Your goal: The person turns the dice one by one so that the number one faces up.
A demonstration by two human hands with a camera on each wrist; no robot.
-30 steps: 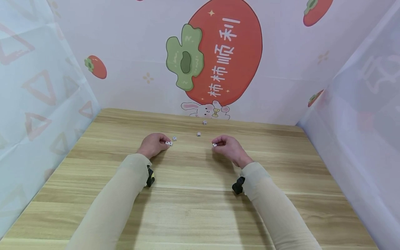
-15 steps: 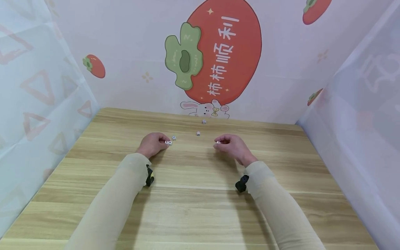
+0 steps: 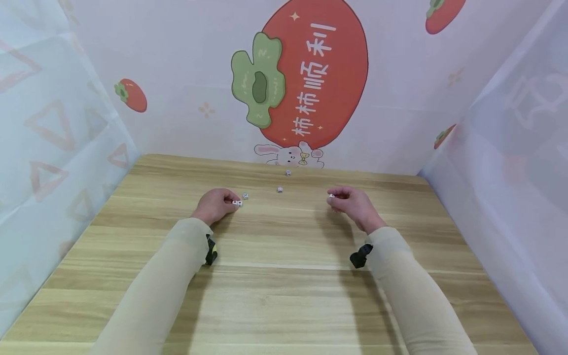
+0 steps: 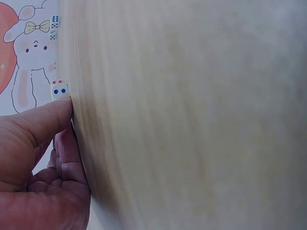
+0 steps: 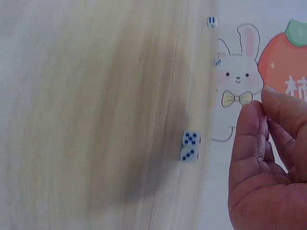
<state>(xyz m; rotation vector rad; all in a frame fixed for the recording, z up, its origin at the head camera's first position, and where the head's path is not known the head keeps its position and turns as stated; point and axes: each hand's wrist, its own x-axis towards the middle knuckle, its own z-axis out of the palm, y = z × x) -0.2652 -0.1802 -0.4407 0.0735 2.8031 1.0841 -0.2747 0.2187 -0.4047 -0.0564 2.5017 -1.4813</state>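
Observation:
My left hand (image 3: pixel 215 204) pinches at two small white dice (image 3: pixel 237 203) set side by side at its fingertips, low over the wooden table. In the left wrist view the nearer die (image 4: pixel 60 90) shows blue and red dots just past the thumb. Another die (image 3: pixel 245 196) lies right beyond these. To the right, my right hand (image 3: pixel 355 206) holds a white die (image 3: pixel 331 196) between thumb and finger. In the right wrist view the fingers hide that die, while a die with blue dots (image 5: pixel 190 146) appears to the hand's left, against the table.
Two more dice stand farther back: one die (image 3: pixel 280 189) near the middle and another die (image 3: pixel 288 173) close to the back edge. Behind the wooden table (image 3: pixel 266 301) rises a printed backdrop (image 3: pixel 186 133), with side sheets (image 3: pixel 57 138) along its flanks.
My right hand has moved to the right and slightly back, carrying its die away from the middle. The left hand stays at its two dice; the other dice in the head view have not moved.

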